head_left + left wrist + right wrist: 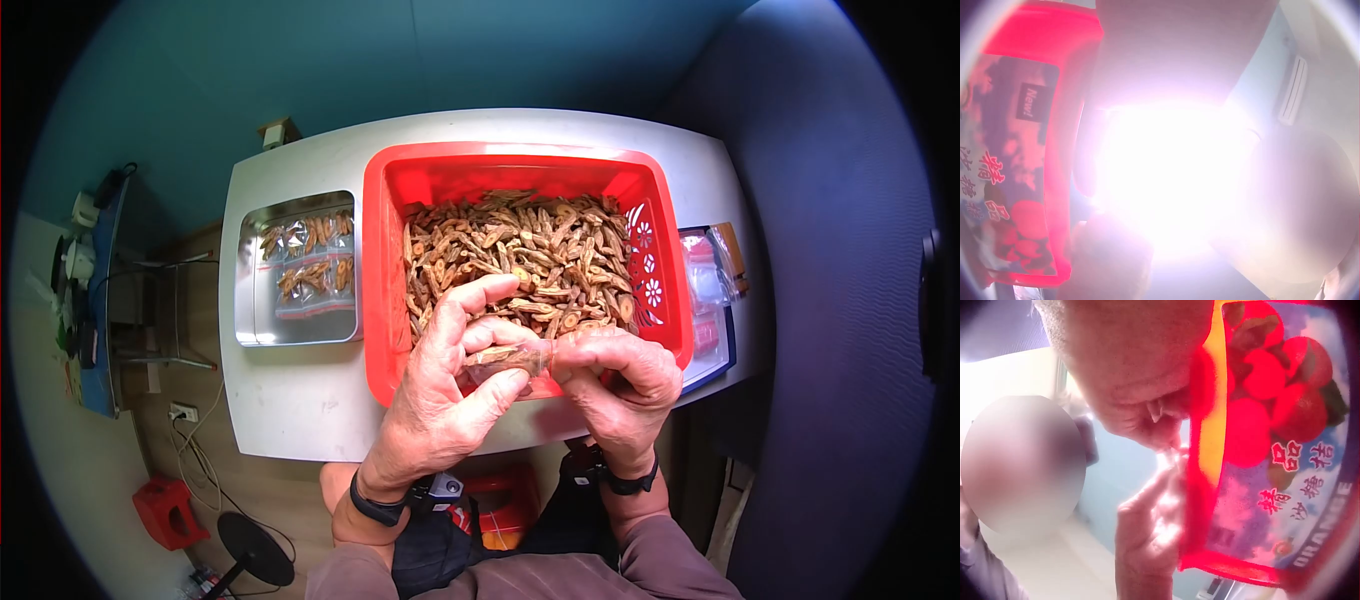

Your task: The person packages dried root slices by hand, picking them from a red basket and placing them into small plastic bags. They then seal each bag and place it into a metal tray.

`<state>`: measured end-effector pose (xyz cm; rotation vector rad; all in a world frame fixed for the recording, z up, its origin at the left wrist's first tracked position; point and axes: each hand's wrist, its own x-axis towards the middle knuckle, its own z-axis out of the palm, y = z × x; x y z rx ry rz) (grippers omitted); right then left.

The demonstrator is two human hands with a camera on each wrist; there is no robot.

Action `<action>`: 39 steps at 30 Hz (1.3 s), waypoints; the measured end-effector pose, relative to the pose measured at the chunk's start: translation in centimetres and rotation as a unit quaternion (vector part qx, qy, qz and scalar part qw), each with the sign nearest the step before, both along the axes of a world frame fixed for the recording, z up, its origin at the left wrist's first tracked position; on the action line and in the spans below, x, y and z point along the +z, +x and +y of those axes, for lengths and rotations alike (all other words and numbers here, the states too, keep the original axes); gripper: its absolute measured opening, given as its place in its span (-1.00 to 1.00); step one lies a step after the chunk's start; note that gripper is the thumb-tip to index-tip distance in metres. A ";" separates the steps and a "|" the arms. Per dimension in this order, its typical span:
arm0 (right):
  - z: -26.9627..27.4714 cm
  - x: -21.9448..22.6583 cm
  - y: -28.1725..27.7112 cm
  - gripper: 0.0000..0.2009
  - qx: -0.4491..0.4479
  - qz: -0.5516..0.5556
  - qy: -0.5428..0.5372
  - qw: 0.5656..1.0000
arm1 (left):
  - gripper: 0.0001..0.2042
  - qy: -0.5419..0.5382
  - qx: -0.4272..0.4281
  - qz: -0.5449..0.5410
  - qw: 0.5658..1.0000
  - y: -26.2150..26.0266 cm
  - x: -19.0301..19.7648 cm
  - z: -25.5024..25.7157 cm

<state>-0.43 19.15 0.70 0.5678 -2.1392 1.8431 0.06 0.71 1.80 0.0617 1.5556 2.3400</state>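
Over the near rim of a red plastic basket (376, 300), both hands hold one small clear plastic bag (508, 358) with brown dried slices in it. My left hand (432, 405) supports the bag between thumb and fingers, its index finger raised. At the bag's right end, my right hand (622, 385) pinches the edge with thumb and curled fingers. A large heap of dried root-like pieces (530, 240) fills the basket behind the hands. The right wrist view shows the right hand (1135, 375) meeting the left hand (1147, 531) fingertip to fingertip. Glare hides most of the left wrist view.
Left of the basket, a metal tin (256, 305) holds several filled zip bags (312, 285). Right of it lie clear plastic bags (706, 285) on a blue-edged tray (715, 372). The white table (300, 400) stands beside a dark padded surface (830, 250).
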 end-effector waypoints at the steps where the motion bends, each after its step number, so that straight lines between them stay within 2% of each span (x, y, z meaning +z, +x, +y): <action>1: -0.2 0.3 0.1 -0.84 -0.017 -0.019 0.008 1.000 | -0.31 0.000 -0.001 0.001 1.000 0.0 0.0 0.1; 3: -0.3 0.4 0.1 -0.83 -0.033 -0.038 0.016 0.999 | -0.31 -0.001 0.004 0.003 1.000 0.0 -0.2 0.1; 6: 0.0 0.2 -0.4 -0.81 0.005 -0.048 -0.001 0.999 | -0.39 0.006 -0.007 0.015 1.000 0.0 -0.2 0.0; 8: 0.1 0.2 -0.7 -0.80 0.033 -0.017 0.049 0.998 | -0.41 0.011 -0.004 0.006 1.000 -0.1 -0.1 -0.1; 10: 0.1 0.1 -0.7 -0.80 0.032 -0.014 0.049 0.998 | -0.44 0.016 0.000 -0.002 1.000 -0.1 -0.5 -0.1; 12: 0.0 0.1 -0.7 -0.80 0.031 -0.011 0.049 0.998 | -0.49 -0.001 0.013 0.083 0.996 -0.2 -1.6 -0.2; 15: 0.0 0.0 -0.6 -0.75 0.026 0.074 0.153 0.985 | -0.52 -0.026 0.028 0.081 0.996 -0.1 -1.3 0.0; 19: -0.6 1.0 -0.4 -0.73 0.041 0.038 0.121 0.991 | -0.51 0.021 0.050 0.034 0.998 -0.1 -0.7 0.3; 22: -1.0 0.4 -0.5 -0.73 0.009 0.040 0.118 0.992 | -0.46 0.019 0.073 0.039 0.996 -0.2 -1.2 0.3; 25: -0.8 -0.1 -0.8 -0.76 -0.009 0.146 0.149 0.978 | -0.45 0.022 0.075 0.071 0.994 -0.3 -1.5 0.5; 27: -0.6 -0.1 -0.6 -0.77 -0.013 0.140 0.142 0.980 | -0.44 0.064 0.064 0.054 0.994 -0.2 -1.3 0.5; 30: -0.4 -0.3 -0.4 -0.80 -0.025 0.116 0.105 0.987 | -0.44 0.065 0.055 0.054 0.995 -0.2 -1.2 0.4; 34: -0.1 -0.6 -0.3 -0.81 -0.049 0.081 0.032 0.995 | -0.43 0.047 0.021 0.086 0.995 -0.3 -1.6 -0.1; 37: 0.4 -0.4 -0.3 -0.80 -0.069 0.093 0.037 0.993 | -0.41 0.042 0.026 0.038 0.998 -0.1 -0.7 0.1; 39: 0.6 -0.4 -0.2 -0.81 -0.081 0.105 0.036 0.991 | -0.38 -0.021 0.006 0.025 0.999 0.0 -0.7 0.0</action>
